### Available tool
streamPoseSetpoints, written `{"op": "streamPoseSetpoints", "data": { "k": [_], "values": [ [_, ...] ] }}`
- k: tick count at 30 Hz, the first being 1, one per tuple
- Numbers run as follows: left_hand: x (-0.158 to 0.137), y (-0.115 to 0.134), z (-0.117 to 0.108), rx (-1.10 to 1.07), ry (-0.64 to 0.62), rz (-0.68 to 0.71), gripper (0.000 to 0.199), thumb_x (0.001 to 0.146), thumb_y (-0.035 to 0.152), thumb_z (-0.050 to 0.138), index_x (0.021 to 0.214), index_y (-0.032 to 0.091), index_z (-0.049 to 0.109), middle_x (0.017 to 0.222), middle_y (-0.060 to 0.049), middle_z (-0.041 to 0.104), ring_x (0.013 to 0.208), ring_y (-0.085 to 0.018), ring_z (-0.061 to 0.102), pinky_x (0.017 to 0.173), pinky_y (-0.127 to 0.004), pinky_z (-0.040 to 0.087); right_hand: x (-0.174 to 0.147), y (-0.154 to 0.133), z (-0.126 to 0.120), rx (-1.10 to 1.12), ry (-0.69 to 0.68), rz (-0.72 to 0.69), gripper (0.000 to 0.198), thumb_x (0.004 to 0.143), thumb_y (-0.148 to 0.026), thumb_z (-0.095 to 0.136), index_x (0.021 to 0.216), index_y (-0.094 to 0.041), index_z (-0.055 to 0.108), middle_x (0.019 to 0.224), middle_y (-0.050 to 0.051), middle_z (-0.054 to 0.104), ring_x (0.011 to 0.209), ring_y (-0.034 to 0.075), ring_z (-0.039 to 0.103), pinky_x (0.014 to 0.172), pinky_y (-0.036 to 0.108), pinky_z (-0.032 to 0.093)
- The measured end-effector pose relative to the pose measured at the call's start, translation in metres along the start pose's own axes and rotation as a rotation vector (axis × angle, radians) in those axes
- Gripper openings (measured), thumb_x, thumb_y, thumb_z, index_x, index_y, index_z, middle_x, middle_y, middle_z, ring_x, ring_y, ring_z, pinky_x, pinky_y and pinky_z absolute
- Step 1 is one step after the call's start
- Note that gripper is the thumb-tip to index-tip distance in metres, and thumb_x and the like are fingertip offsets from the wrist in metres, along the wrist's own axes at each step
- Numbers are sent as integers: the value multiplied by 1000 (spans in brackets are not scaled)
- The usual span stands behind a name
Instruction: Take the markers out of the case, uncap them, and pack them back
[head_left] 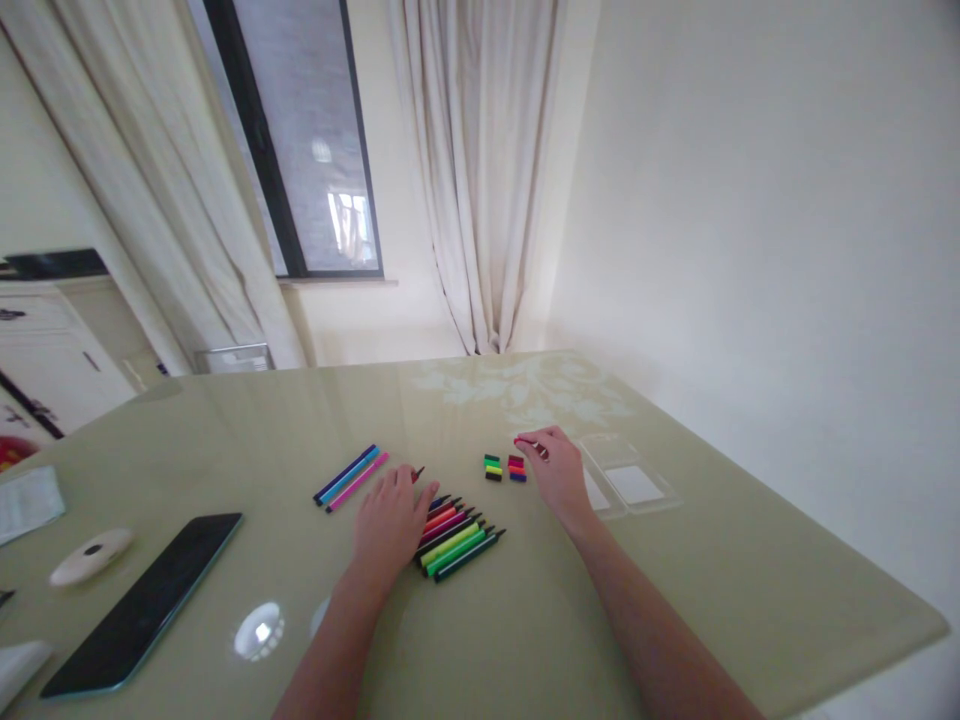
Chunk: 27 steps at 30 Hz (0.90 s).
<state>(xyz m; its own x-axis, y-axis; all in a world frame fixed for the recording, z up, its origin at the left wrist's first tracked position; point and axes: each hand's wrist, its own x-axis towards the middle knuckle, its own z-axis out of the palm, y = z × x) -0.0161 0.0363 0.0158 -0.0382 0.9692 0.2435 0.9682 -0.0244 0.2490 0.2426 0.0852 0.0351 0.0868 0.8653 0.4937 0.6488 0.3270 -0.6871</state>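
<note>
My left hand (390, 520) is closed around a marker whose dark tip (419, 473) pokes out past the fingers; the rest of it is hidden. Between thumb and fingertips, my right hand (556, 470) pinches a small red cap (520, 441). Several uncapped markers (459, 540) lie side by side by my left hand, from blue and red through yellow to green, tips pointing up and right. Two small groups of caps, one mostly green (493, 467) and one red and blue (517, 468), rest on the table below the red cap. Left of my left hand lie three capped markers (351, 478).
An opened clear plastic case (634, 484) lies right of my right hand on the glossy table (525, 640). On the left are a black tablet (146, 605), a pale oval object (91, 556) and a folded tissue (30, 503). A wall borders the table's right side.
</note>
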Motion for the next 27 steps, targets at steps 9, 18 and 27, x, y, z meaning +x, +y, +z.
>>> {"op": "streamPoseSetpoints", "data": {
  "k": [9,18,27],
  "values": [
    [3,-6,-5,79,73,-94,29,103,32,43,114,19,66,120,-13,67,114,-29,61,94,-40,46,1,-1,20,-323,-223,-71,26,102,-18,50,105,-20,76,108,8,70,94,19,67,87,29,49],
    [3,-48,-10,195,135,-364,31,99,34,45,115,23,70,123,-16,65,114,-36,58,84,-46,50,-2,-4,36,-643,-327,-209,22,99,-15,55,107,-20,74,111,10,71,109,26,59,93,36,40],
    [12,-40,-7,94,133,-249,28,102,28,43,109,20,68,114,-14,69,110,-33,61,88,-45,50,-5,-6,33,-542,-339,-200,29,100,-14,50,114,-23,74,116,9,73,111,26,60,94,35,39]
  ]
}}
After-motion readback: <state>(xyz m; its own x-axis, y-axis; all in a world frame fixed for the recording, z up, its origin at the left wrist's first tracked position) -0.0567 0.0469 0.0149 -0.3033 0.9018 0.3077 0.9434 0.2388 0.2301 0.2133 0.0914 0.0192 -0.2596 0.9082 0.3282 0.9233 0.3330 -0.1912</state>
